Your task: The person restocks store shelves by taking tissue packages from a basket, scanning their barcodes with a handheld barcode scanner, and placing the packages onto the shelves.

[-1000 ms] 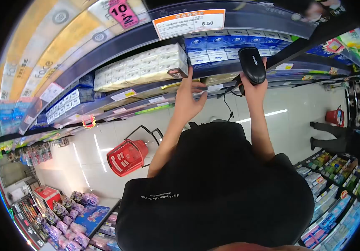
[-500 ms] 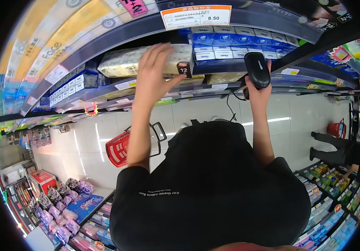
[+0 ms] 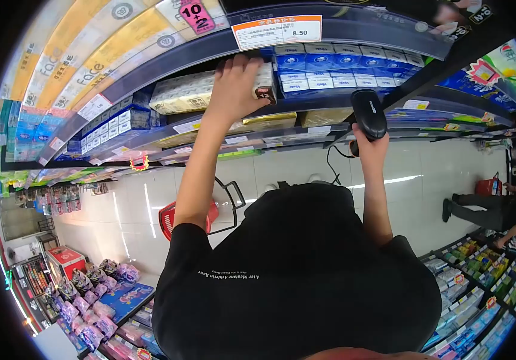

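My left hand (image 3: 234, 89) grips a long cream-white pack of tissues (image 3: 181, 93) near its right end. The fingers reach over the top to the back edge, and the thumb lies by the brown end label marked 12. This pack sits on a shelf (image 3: 210, 122), beside stacked blue-and-white tissue packs (image 3: 330, 66) on its right. In my right hand (image 3: 371, 143) is a black handheld scanner (image 3: 369, 114), held upright in front of the shelf edge. Its handle is mostly hidden by my fingers, and a dark cable hangs below.
An orange-topped price tag (image 3: 277, 32) hangs from the shelf edge above. Large yellow-white tissue packs (image 3: 99, 51) fill the upper left. On the floor, a red shopping basket (image 3: 168, 219) stands partly behind my left arm. Another person (image 3: 510, 216) is at the far right.
My left hand has moved slightly right along the tissue pack and its fingers have closed over it. The pack sits a little deeper on the shelf. The scanner stays in my right hand.
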{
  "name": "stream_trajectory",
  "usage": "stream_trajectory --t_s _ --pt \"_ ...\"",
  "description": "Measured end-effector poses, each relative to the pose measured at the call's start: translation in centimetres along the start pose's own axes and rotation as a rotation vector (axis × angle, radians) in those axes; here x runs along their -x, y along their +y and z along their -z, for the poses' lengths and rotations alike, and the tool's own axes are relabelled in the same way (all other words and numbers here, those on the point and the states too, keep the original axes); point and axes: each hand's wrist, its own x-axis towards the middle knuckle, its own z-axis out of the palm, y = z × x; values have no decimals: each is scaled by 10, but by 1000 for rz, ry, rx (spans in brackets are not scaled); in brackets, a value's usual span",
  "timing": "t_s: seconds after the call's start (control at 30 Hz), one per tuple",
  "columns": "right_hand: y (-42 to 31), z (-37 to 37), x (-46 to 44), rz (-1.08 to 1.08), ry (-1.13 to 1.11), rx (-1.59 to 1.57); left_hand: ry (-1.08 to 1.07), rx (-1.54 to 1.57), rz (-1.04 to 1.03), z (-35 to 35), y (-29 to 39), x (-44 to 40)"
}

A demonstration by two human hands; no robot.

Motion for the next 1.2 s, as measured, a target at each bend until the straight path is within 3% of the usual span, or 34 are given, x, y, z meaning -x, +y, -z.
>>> stream_trajectory --t_s 0.07,0.17,0.3,0.57,0.77,0.93,1.0,1.1,1.2 --pt "-3 -3 3 19 28 -19 -74 101 -112 -3 -5 -10" --pt "-2 -5 6 16 34 -41 -235 93 -127 -2 -5 -23" --pt "-4 -4 8 -29 13 -70 -273 126 -95 -11 -6 -29" --pt "-2 -1 6 17 4 -29 182 -28 -32 -46 6 -20" --pt "-4 2 5 21 12 -7 132 186 -94 -31 -8 -12" --pt "2 -2 -3 56 -7 13 216 139 -102 -36 -2 -10" --pt "-3 -10 -7 165 19 -29 234 109 -66 -40 4 -13" --pt "-14 -14 -7 3 -1 -66 222 114 -21 -47 6 -13" --pt "-6 -19 -10 98 -14 -37 323 81 -59 -53 8 -9"
